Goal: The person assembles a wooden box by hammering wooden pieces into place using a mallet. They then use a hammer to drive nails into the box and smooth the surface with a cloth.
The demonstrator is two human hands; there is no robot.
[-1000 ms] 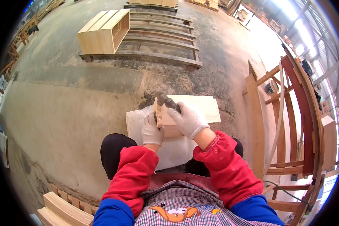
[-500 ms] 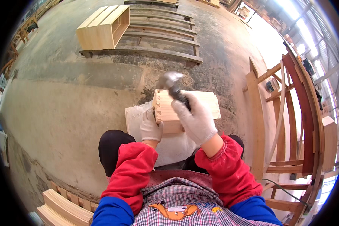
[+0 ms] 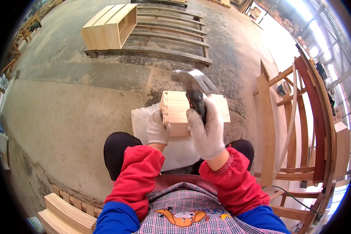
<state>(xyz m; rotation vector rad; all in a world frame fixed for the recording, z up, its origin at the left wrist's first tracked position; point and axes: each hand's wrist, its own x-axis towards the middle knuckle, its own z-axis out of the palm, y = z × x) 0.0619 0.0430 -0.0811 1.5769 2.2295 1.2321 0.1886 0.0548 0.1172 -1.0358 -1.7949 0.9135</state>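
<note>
A claw hammer (image 3: 196,87) is raised over a pale wooden box (image 3: 176,105) with dovetailed joints along its left end. My right hand (image 3: 208,134), in a white glove, is closed round the hammer's dark handle. The hammer head is slightly blurred and apart from the wood. My left hand (image 3: 158,132), also gloved, grips the box's left end, its thumb on the near side and some fingers hidden behind the end. Underneath the box lies a whitish, wrapped-looking support (image 3: 139,124) between my knees.
Beyond, a larger slatted wooden crate (image 3: 110,31) rests on a dark pallet (image 3: 171,50). A tall wooden frame (image 3: 319,117) stands along the right. Stacked pale boards (image 3: 66,212) lie at the lower left. Concrete floor (image 3: 74,109) spreads around me.
My right hand has lifted and shifted slightly right with the hammer, whose head now sits higher and farther right. My left hand keeps its hold on the box.
</note>
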